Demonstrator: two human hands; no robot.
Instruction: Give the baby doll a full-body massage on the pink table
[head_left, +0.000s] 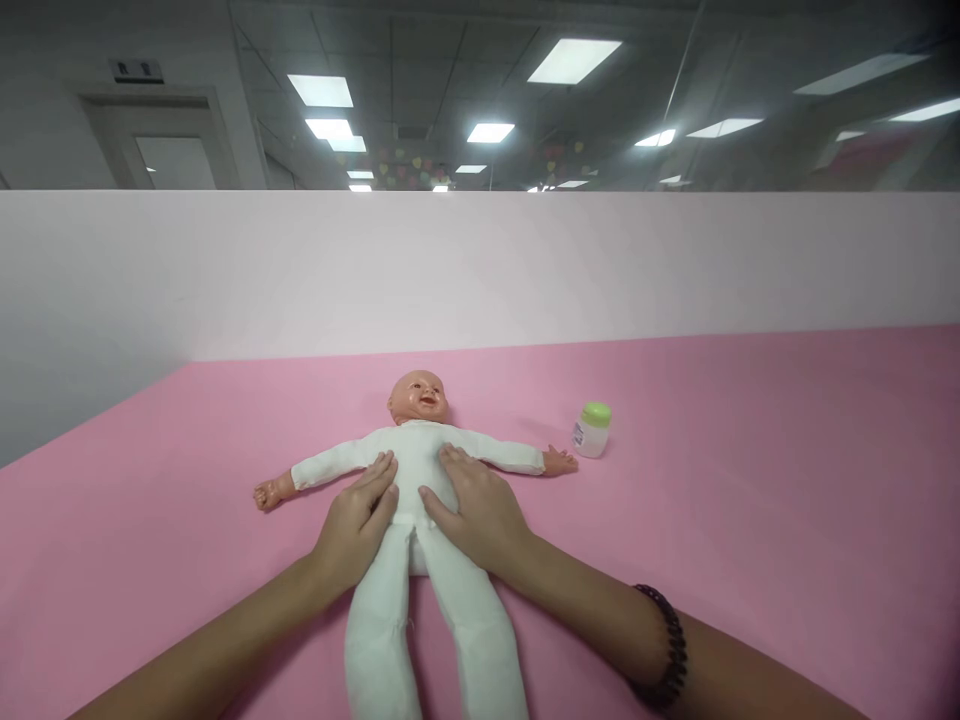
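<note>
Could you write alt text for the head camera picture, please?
A person's left hand and right hand rest on a baby doll in white, lying face up on a pink surface. A green-lidded jar stands near its outstretched arm.

**Pink surface (750, 500) below white partition (480, 270), lit ceiling (427, 60) above**

Surface: plain, pink, spread broadly to both sides. On it, right of centre, 1 small jar (592, 434), upright; green lid (597, 414), pale translucent body, label (578, 434) on its left side, print too small to read. Partition runs the full width behind, top edge nearly level.

Beyond, upper left: 1 door (161, 122) with a paler panel (178, 165); dark sign (136, 71) over the frame, 2 small figures on it, indistinct. Ceiling grey, many bright light panels (574, 61), several slanted at right. Low in the middle, small coloured hearts (409, 165), blurred. Far right, a dull red patch (874, 150), identity unclear.
</note>
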